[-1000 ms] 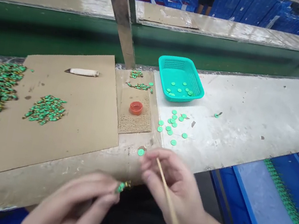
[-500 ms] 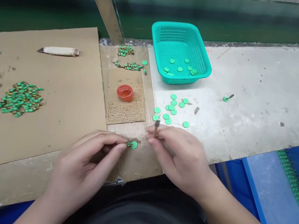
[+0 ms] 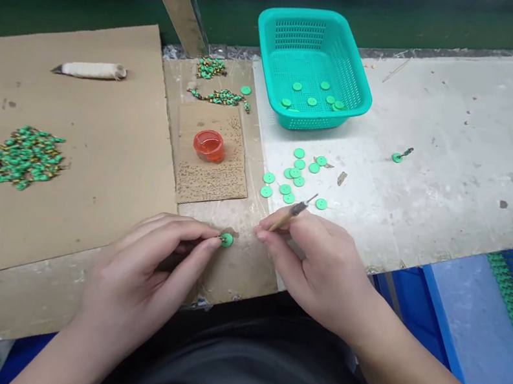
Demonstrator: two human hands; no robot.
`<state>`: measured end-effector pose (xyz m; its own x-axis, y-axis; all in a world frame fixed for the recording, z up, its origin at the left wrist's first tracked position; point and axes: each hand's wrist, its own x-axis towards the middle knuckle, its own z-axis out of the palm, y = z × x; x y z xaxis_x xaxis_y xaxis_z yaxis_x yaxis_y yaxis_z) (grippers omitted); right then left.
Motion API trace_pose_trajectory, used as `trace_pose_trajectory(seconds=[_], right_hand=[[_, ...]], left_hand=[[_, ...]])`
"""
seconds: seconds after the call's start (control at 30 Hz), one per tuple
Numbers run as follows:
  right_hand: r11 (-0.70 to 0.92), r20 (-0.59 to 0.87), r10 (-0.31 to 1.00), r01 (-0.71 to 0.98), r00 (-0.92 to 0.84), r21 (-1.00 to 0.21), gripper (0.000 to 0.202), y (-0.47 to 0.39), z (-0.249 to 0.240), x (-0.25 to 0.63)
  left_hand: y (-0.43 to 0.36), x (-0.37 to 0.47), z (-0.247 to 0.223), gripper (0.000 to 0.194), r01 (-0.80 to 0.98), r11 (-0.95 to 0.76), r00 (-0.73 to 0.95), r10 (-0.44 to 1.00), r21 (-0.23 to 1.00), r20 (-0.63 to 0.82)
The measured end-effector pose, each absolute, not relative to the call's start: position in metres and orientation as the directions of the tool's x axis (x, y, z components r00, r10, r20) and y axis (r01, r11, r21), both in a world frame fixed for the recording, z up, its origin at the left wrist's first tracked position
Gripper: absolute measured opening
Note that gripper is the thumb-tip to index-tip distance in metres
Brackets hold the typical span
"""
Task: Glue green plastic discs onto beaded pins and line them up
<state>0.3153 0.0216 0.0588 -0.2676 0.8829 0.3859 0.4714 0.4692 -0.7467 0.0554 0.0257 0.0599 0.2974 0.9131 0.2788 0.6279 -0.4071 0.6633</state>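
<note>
My left hand (image 3: pixel 150 266) pinches a small green beaded piece whose end lies against a green button (image 3: pixel 227 240) near the table's front edge. Between the fingers of my right hand (image 3: pixel 318 264) is a thin tool (image 3: pixel 297 210) with a wooden handle and a dark metal tip, pointing up and away to the right. Several loose green buttons (image 3: pixel 294 173) lie just beyond my right hand. A small red cup (image 3: pixel 208 145) with liquid stands on a speckled cardboard piece (image 3: pixel 213 183).
A turquoise basket (image 3: pixel 283 78) holds several green buttons. On the large cardboard (image 3: pixel 114 129) are a pile of green beaded pieces (image 3: pixel 26 157) and a wrapped pointed tool (image 3: pixel 90 70). Another button (image 3: pixel 397 157) with a piece attached lies at the right.
The tool in my right hand has swung from upright to leaning up and right. My left hand still pinches the small piece at the button. The whole view has shifted slightly.
</note>
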Motion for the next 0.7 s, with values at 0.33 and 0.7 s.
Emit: trace_pose_trajectory(seconds=[0.33,0.7], right_hand=[[0.53,0.44,0.847,0.423,-0.297,-0.735,0.02,0.028,0.055,0.31],[0.601,0.498,0.797,0.373,-0.343,-0.707,0.023,0.036,0.045,0.292]], left_hand=[[0.021,0.059,0.057,0.006,0.659,-0.486,0.325,0.872,0.574,0.365],[0.023,0.06,0.053,0.006,0.618,-0.446,0.266,0.894,0.648,0.361]])
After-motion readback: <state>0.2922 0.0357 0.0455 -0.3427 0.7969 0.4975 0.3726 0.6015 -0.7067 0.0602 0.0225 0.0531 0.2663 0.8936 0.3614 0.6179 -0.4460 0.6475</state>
